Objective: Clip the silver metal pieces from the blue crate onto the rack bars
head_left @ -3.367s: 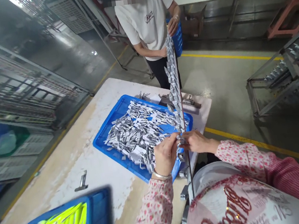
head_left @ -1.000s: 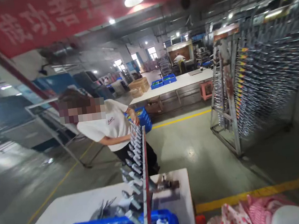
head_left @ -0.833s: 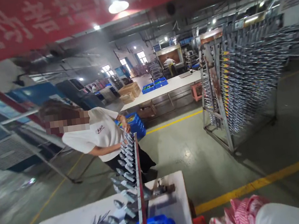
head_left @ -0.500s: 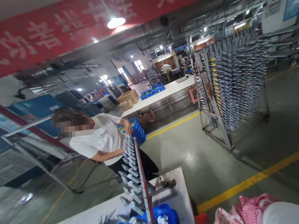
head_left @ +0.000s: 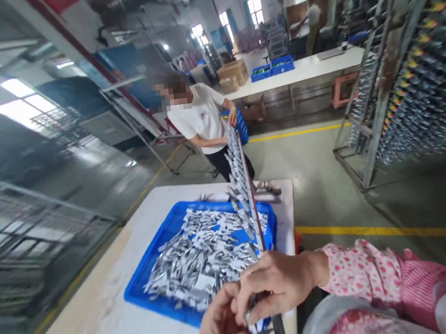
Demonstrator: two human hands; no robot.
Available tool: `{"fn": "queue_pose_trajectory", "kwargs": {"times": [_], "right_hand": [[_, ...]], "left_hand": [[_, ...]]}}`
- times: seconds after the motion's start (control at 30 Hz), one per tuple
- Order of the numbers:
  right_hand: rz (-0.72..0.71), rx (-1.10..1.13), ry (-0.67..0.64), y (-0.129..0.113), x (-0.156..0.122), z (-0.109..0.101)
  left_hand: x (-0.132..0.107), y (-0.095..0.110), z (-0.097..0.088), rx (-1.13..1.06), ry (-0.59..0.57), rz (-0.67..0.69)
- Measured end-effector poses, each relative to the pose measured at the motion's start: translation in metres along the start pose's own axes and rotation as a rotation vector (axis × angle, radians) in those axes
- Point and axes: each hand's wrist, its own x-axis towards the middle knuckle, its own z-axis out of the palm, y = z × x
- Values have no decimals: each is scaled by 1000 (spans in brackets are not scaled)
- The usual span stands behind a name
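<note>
A long upright bar [head_left: 254, 206] carries rows of small grey pointed parts and rises past the blue tray's right side. My right hand [head_left: 280, 282] is closed at the bar's near end, its fingers curled over a small grey part that is mostly hidden. My left hand [head_left: 222, 327] meets it from the left with curled, pinching fingertips; what they hold, if anything, is hidden. Left of the bar, a shallow blue tray [head_left: 155, 275] holds a heap of loose grey, flat, pointed pieces [head_left: 193, 257]. At the bar's far end, a co-worker's hands [head_left: 232, 116] touch the parts there.
The tray stands on a white table [head_left: 116, 323]. Beyond it is a co-worker in a white shirt [head_left: 204, 112]. A tall rack [head_left: 371, 154] full of parts stands right, past a yellow floor line [head_left: 337, 232]. Farther back, a long white bench [head_left: 304, 70] bears blue bins.
My view has tilted down and turned left, bringing more of the tray into sight. Both my hands have come into view at the bar's near end.
</note>
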Motion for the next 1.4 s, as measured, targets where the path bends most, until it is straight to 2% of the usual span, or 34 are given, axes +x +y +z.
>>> {"fn": "queue_pose_trajectory", "kwargs": {"times": [0.1, 0.2, 0.27, 0.33, 0.47, 0.53, 0.6, 0.67, 0.73, 0.8, 0.9, 0.93, 1.0, 1.1, 1.17, 1.3, 1.4], "right_hand": [[87, 51, 135, -8, -3, 3], [213, 94, 337, -8, -10, 11], [222, -20, 328, -5, -13, 13], [178, -219, 252, -3, -14, 14], [47, -511, 175, 4, -14, 18], [5, -552, 168, 8, -16, 22], [21, -558, 182, 12, -18, 24], [70, -542, 199, 17, -21, 25], [119, -467, 215, 23, -24, 22], [216, -341, 282, 32, -29, 19], [489, -290, 414, 54, -37, 16], [575, -326, 402, 64, -39, 17], [689, -416, 264, 82, -41, 23], [757, -512, -25, 103, -39, 34], [764, -558, -137, 110, -36, 40], [731, -585, -157, 112, -33, 45], [717, -579, -141, 113, -35, 45]], "left_hand": [[7, -2, 2, -46, 16, 101], [13, -4, 1, -53, 121, 247], [16, -6, 2, -54, 211, 306], [18, -7, 2, -44, 261, 340], [21, -10, 0, 43, 223, 338], [20, -10, -3, 118, 204, 343], [17, -10, -8, 211, 177, 367], [16, -9, -12, 312, 153, 405], [19, -8, -16, 414, 183, 452], [27, -7, -21, 478, 300, 504], [48, -8, -30, 488, 459, 552], [55, -8, -33, 486, 481, 554], [69, -9, -36, 504, 484, 531], [81, -12, -39, 535, 452, 488], [85, -14, -41, 540, 430, 476], [87, -17, -47, 580, 387, 499], [88, -16, -51, 648, 306, 541]]}}
